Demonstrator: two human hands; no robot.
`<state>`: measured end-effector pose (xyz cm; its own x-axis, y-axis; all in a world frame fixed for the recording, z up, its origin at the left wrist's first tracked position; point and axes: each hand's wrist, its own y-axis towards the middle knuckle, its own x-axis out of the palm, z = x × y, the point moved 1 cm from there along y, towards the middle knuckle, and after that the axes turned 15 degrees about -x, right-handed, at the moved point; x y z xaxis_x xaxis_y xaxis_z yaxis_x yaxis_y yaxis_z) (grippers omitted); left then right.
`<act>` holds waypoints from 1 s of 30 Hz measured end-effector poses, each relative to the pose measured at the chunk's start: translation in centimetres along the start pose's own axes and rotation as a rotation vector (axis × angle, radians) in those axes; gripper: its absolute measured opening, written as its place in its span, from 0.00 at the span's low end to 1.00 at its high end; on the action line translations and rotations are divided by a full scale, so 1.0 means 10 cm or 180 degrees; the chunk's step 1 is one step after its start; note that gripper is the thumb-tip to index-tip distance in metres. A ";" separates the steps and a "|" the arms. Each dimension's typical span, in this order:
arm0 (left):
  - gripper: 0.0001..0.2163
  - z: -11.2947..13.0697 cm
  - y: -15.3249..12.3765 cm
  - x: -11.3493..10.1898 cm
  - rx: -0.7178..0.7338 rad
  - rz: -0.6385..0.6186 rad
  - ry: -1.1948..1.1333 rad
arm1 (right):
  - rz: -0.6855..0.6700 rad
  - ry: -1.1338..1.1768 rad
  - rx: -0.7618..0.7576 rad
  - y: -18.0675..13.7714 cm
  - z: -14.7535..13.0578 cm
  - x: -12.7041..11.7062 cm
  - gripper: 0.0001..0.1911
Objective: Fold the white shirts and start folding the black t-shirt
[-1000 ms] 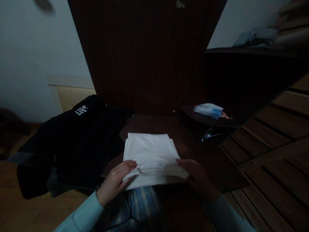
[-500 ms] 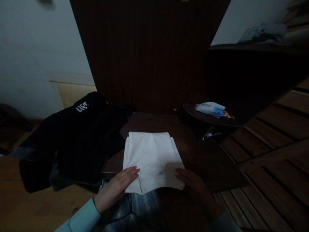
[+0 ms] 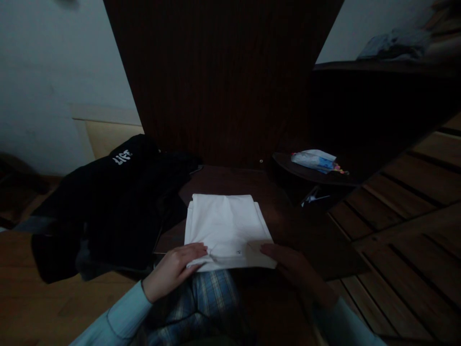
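A folded white garment lies on the dark wooden surface in front of me, its kind not clear from the folds. My left hand grips its near left corner, fingers on top and thumb below. At the near right corner, my right hand holds the cloth in the same way, though it is in shadow. Between the hands the near edge is drawn up and bent, with a small dark mark close to it.
Black clothing with white lettering is heaped on the left. A plastic packet rests on a small rounded shelf at right. Behind stands a tall dark panel. Wooden slats run along the right side.
The garment's near edge has risen and drawn away from me, so less cloth shows there. My hands have gone from lying on the sides to gripping the near corners.
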<state>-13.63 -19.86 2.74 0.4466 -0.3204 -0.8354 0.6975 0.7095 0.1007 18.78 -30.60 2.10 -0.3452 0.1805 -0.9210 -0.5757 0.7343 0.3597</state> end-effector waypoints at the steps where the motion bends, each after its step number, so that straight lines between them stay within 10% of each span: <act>1: 0.13 0.03 0.05 -0.07 -0.0106 0.0038 -0.0118 | 0.0041 0.0071 0.0081 0.06 0.02 -0.06 0.23; 5: 0.14 0.16 0.20 -0.35 -0.0178 0.0269 -0.0276 | 0.0272 0.0163 0.0272 0.25 0.09 -0.28 0.21; 11: 0.13 0.17 0.16 -0.37 0.0235 -0.0649 -0.0269 | -0.0171 0.0865 0.0434 0.07 0.04 -0.21 0.12; 18: 0.15 -0.32 0.63 -0.41 -0.1468 0.0956 -0.0752 | 0.0948 0.1498 0.1660 0.34 0.50 -0.26 0.13; 30: 0.17 -0.62 1.20 -0.26 -0.2477 0.1215 -0.1701 | 0.1796 0.2111 0.3159 1.27 1.30 0.30 0.07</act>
<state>-9.87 -6.61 2.82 0.8879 -0.0904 -0.4510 -0.0171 0.9734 -0.2286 20.13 -12.22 1.98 -0.8157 0.4736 -0.3322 0.4524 0.8801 0.1441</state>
